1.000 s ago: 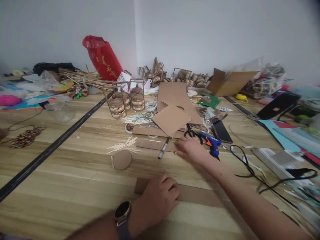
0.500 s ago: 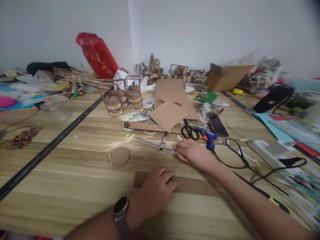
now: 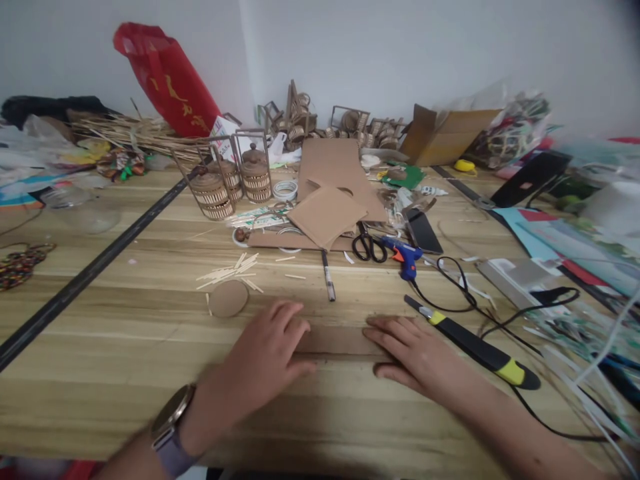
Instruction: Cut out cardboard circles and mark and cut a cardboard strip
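A narrow brown cardboard strip [image 3: 337, 341] lies flat on the wooden table in front of me. My left hand [image 3: 265, 350] is on its left end, fingers along the far side and thumb at the near side. Across the right part, my right hand [image 3: 413, 350] holds it the same way, its thumb apart from the fingers. Both hands cover the strip's ends. Beyond it are a round cardboard disc [image 3: 229, 298], thin wooden sticks [image 3: 233, 269] and a dark pen [image 3: 329, 280]. To the right of my right hand lies a black and yellow utility knife [image 3: 475, 347].
Black scissors [image 3: 369, 247] and a blue glue gun [image 3: 406, 257] with its cable lie past my right hand. Cardboard sheets [image 3: 327, 213] are stacked mid-table. Small lidded baskets in frames [image 3: 213, 197] stand at the left. A white power strip [image 3: 510, 283] and cords occupy the right.
My right hand has come back from a ruler-like strip by the pen to the cardboard strip; that ruler-like strip no longer shows. My left hand has shifted left. The view has shifted slightly.
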Demonstrator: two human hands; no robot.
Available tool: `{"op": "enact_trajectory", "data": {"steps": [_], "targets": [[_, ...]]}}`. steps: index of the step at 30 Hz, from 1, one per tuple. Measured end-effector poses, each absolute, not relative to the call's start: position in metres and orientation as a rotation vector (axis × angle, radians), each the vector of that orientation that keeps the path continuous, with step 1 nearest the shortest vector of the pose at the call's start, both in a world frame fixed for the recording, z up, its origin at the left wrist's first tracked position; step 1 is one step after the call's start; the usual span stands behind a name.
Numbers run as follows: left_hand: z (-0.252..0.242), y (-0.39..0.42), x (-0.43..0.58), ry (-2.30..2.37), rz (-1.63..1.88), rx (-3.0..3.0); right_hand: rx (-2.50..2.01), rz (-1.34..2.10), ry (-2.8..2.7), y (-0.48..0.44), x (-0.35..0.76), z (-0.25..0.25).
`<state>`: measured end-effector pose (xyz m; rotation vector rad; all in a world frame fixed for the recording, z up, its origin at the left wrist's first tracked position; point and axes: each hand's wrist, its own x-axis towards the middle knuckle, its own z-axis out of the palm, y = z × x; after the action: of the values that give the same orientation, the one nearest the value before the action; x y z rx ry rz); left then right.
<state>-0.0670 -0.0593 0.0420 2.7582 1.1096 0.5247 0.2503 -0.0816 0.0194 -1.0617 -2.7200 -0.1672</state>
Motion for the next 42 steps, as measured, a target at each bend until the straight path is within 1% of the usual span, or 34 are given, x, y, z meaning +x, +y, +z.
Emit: {"op": "enact_trajectory", "data": {"steps": [3, 5, 7, 9, 12, 21, 36, 42], "targets": [[0.033, -0.054, -0.071, 1.116, 0.117, 2.724, -1.108, -0.093, -2.72, -0.078, 0.258, 0.012], [0.034, -0.046, -0.071, 1.162, -0.002, 2.667, -1.146, -0.056, -2.728, -0.07, 0.255, 0.009], [0.037, -0.037, -0.071, 1.232, -0.033, 2.623, -1.213, 0.013, -2.714, -0.058, 0.25, 0.008], [0.04, -0.03, -0.073, 1.273, -0.029, 2.586, -1.269, 0.115, -2.677, -0.046, 0.244, 0.011], [0.042, -0.024, -0.079, 1.288, 0.02, 2.532, -1.294, 0.167, -2.651, -0.033, 0.244, 0.016], [0.032, -0.012, -0.088, 1.274, 0.253, 2.436, -1.323, 0.193, -2.552, -0.025, 0.266, 0.017], [0.016, -0.009, -0.115, 1.124, 0.3, 2.469, -1.288, 0.279, -2.49, -0.026, 0.288, 0.004], [0.024, -0.01, -0.121, 1.208, 0.248, 2.436, -1.237, 0.268, -2.425, -0.024, 0.29, -0.003]]}}
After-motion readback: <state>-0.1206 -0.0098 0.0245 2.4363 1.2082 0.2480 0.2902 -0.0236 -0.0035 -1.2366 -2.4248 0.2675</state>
